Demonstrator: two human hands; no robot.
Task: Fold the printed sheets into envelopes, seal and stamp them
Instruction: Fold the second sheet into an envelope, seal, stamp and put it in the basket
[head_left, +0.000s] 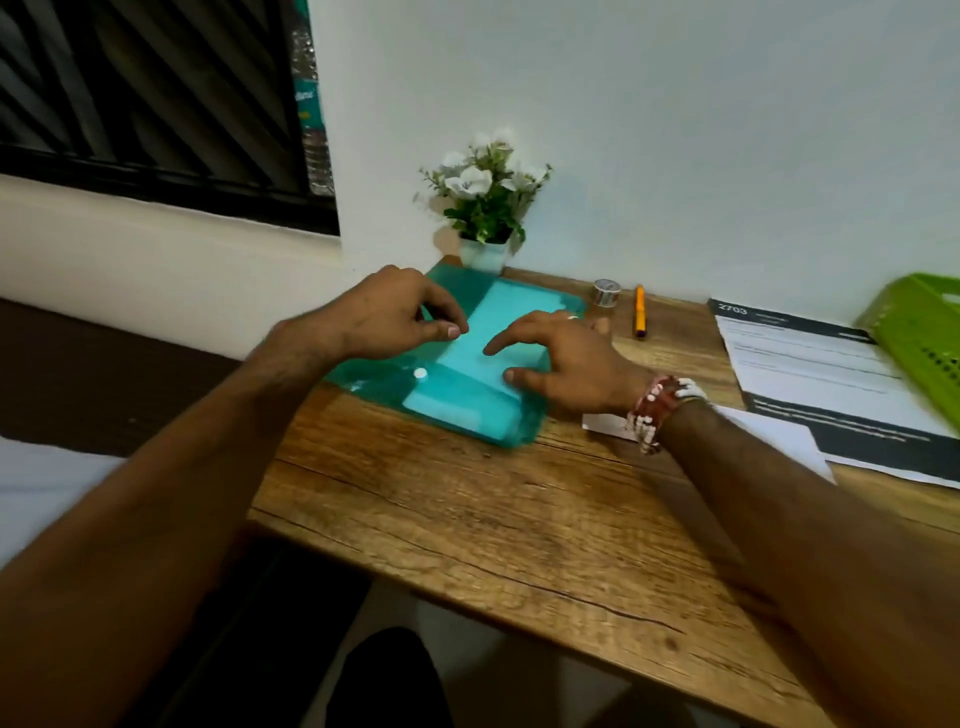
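A translucent teal plastic folder (457, 400) with a white snap button (420, 373) lies on the wooden desk, pale sheets showing through it. My left hand (384, 317) hovers over its far left edge, thumb and fingers pinched at the flap. My right hand (561, 364) rests spread on the folder's right side, fingertips pressing down. Printed sheets (810, 374) with dark bands lie to the right. A white folded paper (769, 436) sits partly under my right wrist.
A potted white-flower plant (485, 208) stands against the wall behind the folder. A tape roll (605, 292) and an orange pen (640, 310) lie beyond my right hand. A green plastic basket (924, 338) sits at the far right. The desk edge (467, 592) runs diagonally in front.
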